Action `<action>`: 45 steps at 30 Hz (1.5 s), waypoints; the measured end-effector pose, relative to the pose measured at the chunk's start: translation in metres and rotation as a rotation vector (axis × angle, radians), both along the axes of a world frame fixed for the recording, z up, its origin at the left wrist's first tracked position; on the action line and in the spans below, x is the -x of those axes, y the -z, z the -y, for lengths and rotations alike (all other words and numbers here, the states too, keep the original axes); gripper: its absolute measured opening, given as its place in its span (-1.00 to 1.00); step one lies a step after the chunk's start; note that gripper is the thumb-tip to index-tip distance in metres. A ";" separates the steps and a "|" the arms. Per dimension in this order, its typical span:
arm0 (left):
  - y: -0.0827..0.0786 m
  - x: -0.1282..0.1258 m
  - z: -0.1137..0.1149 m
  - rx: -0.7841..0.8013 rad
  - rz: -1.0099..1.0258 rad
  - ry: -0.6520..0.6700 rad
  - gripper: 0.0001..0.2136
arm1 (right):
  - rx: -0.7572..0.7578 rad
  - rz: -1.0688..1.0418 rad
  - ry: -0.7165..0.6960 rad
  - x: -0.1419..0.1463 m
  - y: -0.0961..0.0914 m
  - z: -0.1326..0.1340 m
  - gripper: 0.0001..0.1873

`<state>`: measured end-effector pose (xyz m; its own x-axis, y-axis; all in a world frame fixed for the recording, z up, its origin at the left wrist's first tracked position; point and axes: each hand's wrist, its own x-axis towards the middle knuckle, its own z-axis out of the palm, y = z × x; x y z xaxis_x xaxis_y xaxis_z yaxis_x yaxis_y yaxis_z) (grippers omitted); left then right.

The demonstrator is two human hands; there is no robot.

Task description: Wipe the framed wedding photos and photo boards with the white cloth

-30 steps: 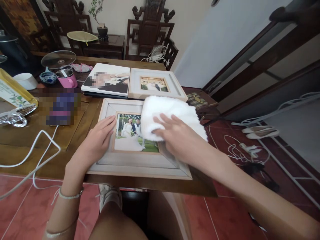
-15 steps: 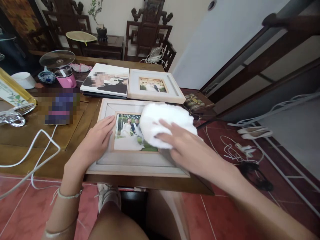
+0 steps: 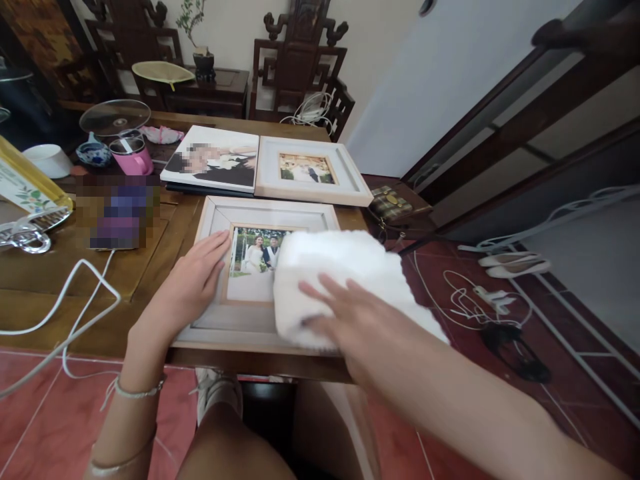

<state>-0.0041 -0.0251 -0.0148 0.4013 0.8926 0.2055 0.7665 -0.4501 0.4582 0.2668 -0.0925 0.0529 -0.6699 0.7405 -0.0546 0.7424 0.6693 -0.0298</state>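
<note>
At the near edge of a brown wooden table [image 3: 145, 270] — a fluffy white cloth [image 3: 325, 257] on a pale-wood, grey-bordered framed photograph [image 3: 247, 287].

Wiping looks under way: the right part is covered, the left mostly uncovered; how much is finished cannot be told. The left hand [image 3: 193, 283] lies flat along the left side, grasping nothing; the right hand [image 3: 350, 317] — reaching across from the right — spreads bent fingers over the cloth.

I'm wearing a slim, pale bracelet [image 3: 140, 393] round my left wrist [image 3: 147, 353] — thin, loose strings [image 3: 107, 396] are trailing from it — and a silvery bangle [image 3: 111, 469] farther up the forearm [image 3: 125, 430]. I'm also wearing a pale, laced shoe [image 3: 213, 385].
</note>
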 end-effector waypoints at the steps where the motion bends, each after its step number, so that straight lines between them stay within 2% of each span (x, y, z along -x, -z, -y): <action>1: 0.000 0.000 0.000 0.000 0.001 -0.002 -0.53 | 0.015 -0.040 -0.057 -0.002 -0.003 0.016 -0.46; 4: 0.001 0.000 0.000 -0.008 -0.001 0.001 -0.53 | 0.040 -0.144 -0.122 -0.005 -0.009 0.049 -0.50; 7: 0.001 0.000 -0.001 -0.014 -0.003 0.006 -0.53 | 0.083 -0.202 -0.098 0.000 -0.005 0.047 -0.47; 10: 0.000 0.000 -0.001 -0.018 -0.001 0.012 -0.53 | 0.080 -0.154 -0.027 0.005 0.006 0.011 -0.32; 16: -0.002 0.000 -0.001 -0.007 -0.011 0.016 -0.53 | -0.162 -0.051 0.197 0.001 0.026 -0.086 -0.29; 19: -0.002 0.000 -0.001 -0.002 -0.014 0.013 -0.53 | -0.181 0.001 0.230 0.004 0.026 -0.105 -0.28; 21: -0.002 0.000 0.000 0.001 -0.014 0.011 -0.54 | -0.131 0.049 0.204 0.009 0.021 -0.099 -0.26; 23: -0.001 0.000 0.000 0.001 -0.013 0.011 -0.54 | -0.044 0.086 0.162 0.012 0.012 -0.079 -0.27; 26: 0.000 0.000 -0.001 -0.006 -0.013 0.009 -0.54 | 0.106 0.067 0.047 0.010 -0.002 -0.033 -0.30; 28: 0.000 0.000 -0.001 -0.009 -0.011 0.011 -0.53 | 0.171 -0.022 -0.066 0.006 -0.008 -0.001 -0.38; 31: 0.000 0.000 -0.001 -0.010 -0.008 0.013 -0.53 | 0.207 -0.166 -0.168 0.003 -0.011 0.036 -0.63; 34: 0.000 0.000 -0.001 -0.021 0.000 0.018 -0.53 | 0.220 -0.240 -0.211 0.006 -0.004 0.042 -0.65; 36: 0.000 0.000 -0.001 -0.024 0.003 0.019 -0.54 | 0.198 -0.250 -0.181 0.009 0.004 0.029 -0.53; 39: -0.002 -0.001 -0.001 -0.028 0.003 0.025 -0.54 | 0.100 -0.172 -0.043 0.008 0.014 -0.008 -0.36; 45: -0.004 -0.001 -0.001 -0.012 0.001 0.023 -0.53 | -0.152 -0.115 0.185 -0.003 0.022 -0.090 -0.27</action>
